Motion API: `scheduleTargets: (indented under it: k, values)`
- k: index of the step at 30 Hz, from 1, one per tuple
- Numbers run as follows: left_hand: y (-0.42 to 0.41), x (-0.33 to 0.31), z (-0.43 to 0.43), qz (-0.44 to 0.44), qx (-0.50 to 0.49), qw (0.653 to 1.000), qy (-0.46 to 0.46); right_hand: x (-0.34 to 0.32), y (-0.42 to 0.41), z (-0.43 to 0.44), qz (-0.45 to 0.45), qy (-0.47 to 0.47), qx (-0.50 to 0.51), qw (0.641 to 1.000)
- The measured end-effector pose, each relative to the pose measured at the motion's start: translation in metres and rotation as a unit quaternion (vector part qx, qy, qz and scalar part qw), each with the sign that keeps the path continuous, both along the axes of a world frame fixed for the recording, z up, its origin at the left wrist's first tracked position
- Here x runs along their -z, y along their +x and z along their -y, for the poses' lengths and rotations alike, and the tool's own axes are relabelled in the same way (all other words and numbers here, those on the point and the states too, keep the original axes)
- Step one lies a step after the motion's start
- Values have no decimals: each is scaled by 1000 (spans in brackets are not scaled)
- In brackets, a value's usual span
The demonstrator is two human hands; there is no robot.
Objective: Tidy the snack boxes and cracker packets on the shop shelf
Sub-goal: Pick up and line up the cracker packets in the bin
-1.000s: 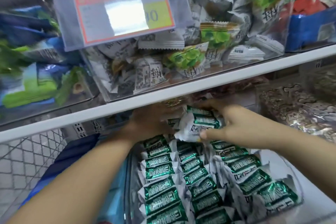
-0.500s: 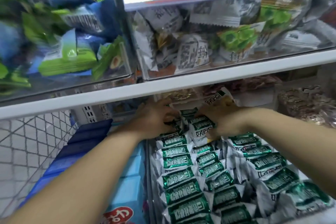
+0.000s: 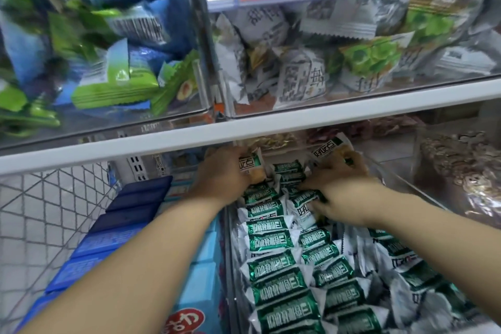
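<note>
- Head view, far left: blue snack boxes (image 3: 130, 214) lie in a row on the lower shelf, beside the wire mesh. They look like stiff card, probably light, and are best taken by their long sides.
- The left hand (image 3: 222, 179) reaches in under the white shelf edge (image 3: 271, 127). Its grip is closed round an upright packet (image 3: 250, 168) at the back of the clear bin (image 3: 229, 252).
- The cracker packets (image 3: 273, 238) fill that bin in overlapping rows, green labels up.
  - They look very light, and the glossy film is likely slippery, so a stack would slide apart easily.
  - The crackers inside are probably brittle. A light pinch across the body should be safer than a squeeze, or than tugging a crimped end.
- The right hand (image 3: 341, 190) is at the back right of the bin. Its grip is on a green packet (image 3: 306, 198), pinched between thumb and fingers.
- Another packet stands on end just behind this hand. I cannot tell whether the hand touches it.
- The rows lean on one another, so shifting one packet would likely nudge the ones beside it.
</note>
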State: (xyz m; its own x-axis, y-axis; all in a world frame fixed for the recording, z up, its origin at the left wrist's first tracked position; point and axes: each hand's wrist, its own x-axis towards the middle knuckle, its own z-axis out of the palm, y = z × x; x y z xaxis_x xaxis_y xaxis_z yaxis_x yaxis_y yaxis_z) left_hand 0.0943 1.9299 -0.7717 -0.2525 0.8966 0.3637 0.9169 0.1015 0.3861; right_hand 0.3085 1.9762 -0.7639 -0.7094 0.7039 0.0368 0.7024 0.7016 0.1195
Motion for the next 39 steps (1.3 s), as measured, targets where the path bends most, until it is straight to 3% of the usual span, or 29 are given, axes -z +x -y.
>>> scheduleTargets:
  k: [6, 9, 11, 13, 15, 19, 24, 30, 35, 37, 39]
  values:
    - [19, -15, 13, -23, 32, 999, 35, 8, 4, 3, 19, 49, -15, 999]
    - [28, -25, 20, -44, 32, 995, 81, -4, 14, -1, -98, -1, 8, 995]
    - [36, -31, 26, -46, 11, 996, 78, -9, 25, -20, -189, 56, 30, 980]
    - [46, -36, 32, -58, -11, 996, 68, -10, 34, -40, -227, 44, 60, 971]
    - [59, -38, 37, -61, -12, 996, 58, -7, 37, -57, -268, -54, 78, 959]
    - [81, -40, 40, -10, 93, 996, 7, -11, 35, -68, -306, -170, 70, 934]
    - [91, -35, 38, -21, 217, 967, -134, -14, 32, -74, -282, -155, 52, 945]
    - [91, -27, 29, -27, 208, 968, -136, -9, 33, -73, -345, -100, 72, 931]
    - [94, -29, 32, -30, 213, 968, -129, -20, 50, -65, -509, -164, 60, 843]
    - [95, -30, 33, -31, 217, 968, -122, -23, 61, -57, -479, -193, 51, 855]
    - [99, -33, 34, -26, 218, 970, -107, -26, 69, -45, -390, -218, 49, 894]
